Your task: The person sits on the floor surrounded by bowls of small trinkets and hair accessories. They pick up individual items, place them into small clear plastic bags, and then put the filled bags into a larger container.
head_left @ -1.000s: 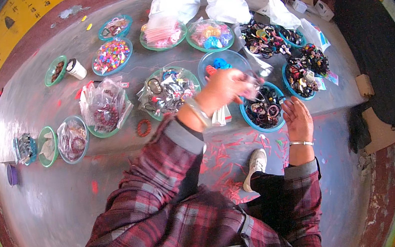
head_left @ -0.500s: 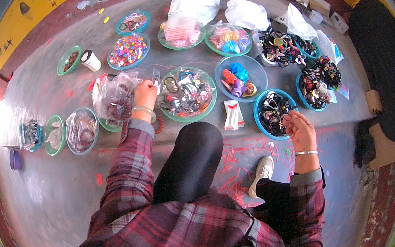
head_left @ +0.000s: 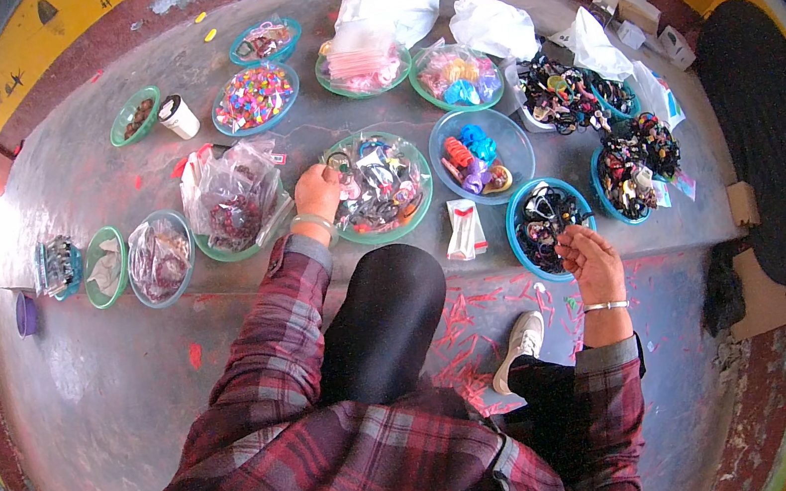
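Nearest to us we see a soft plaid flannel shirt, a black-trousered knee and a white shoe on the red-streaked concrete floor. Our right hand, a thin metal bangle at its wrist, hangs loosely curled with the fingers half bent and nothing in them that we can make out, just beside the round blue plastic bowl of dark hair ties. A flat white packet lies between that bowl and the next. Our left hand, wearing a smooth pale-green bangle, rests with bent fingers on the rim of the green bowl of glossy wrapped trinkets; whether it pinches anything we cannot tell. Beside it sits a crinkled clear bag of dark beads. Farther off stand a bowl of bright hair clips, a bowl of multicoloured beads, a white paper cup and crumpled white plastic bags.
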`<action>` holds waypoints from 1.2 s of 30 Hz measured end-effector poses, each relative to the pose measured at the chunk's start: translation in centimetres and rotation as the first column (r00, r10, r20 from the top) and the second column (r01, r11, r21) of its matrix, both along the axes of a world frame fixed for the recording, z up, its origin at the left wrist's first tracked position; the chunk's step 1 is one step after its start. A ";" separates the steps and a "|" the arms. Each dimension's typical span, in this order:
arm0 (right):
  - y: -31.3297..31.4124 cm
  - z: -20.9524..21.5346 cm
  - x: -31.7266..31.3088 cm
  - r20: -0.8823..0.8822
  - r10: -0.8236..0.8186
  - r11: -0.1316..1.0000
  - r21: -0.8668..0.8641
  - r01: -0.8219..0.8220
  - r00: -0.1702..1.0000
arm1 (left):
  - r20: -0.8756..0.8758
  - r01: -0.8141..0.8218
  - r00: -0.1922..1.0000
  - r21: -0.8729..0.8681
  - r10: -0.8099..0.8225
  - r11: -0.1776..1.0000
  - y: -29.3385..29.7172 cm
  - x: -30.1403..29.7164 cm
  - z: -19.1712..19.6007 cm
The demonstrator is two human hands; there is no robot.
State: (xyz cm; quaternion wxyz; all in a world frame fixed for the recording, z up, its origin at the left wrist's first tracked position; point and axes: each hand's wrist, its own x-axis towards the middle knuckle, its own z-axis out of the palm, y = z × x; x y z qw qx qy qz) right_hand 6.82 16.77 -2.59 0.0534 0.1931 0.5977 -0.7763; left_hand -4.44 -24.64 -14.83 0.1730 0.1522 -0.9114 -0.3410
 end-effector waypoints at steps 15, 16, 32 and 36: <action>-1.1 2.6 1.3 -0.110 -0.107 0.986 -0.138 0.091 0.988 | -0.011 0.263 0.963 -0.164 -0.269 0.951 3.1 -2.0 3.7; -1.5 2.8 1.4 -0.122 -0.113 0.984 -0.155 0.093 0.986 | -0.077 0.289 0.950 -0.136 -0.301 0.947 4.2 -2.5 5.0; 1.6 2.9 2.0 -0.148 -0.048 0.999 -0.020 0.045 0.988 | 0.560 0.428 0.741 0.033 -0.371 0.903 22.8 1.2 -1.8; 0.6 3.7 2.1 -0.133 0.005 0.999 -0.032 -0.009 0.991 | 0.585 0.085 0.766 0.321 -0.268 0.943 21.9 2.8 -6.7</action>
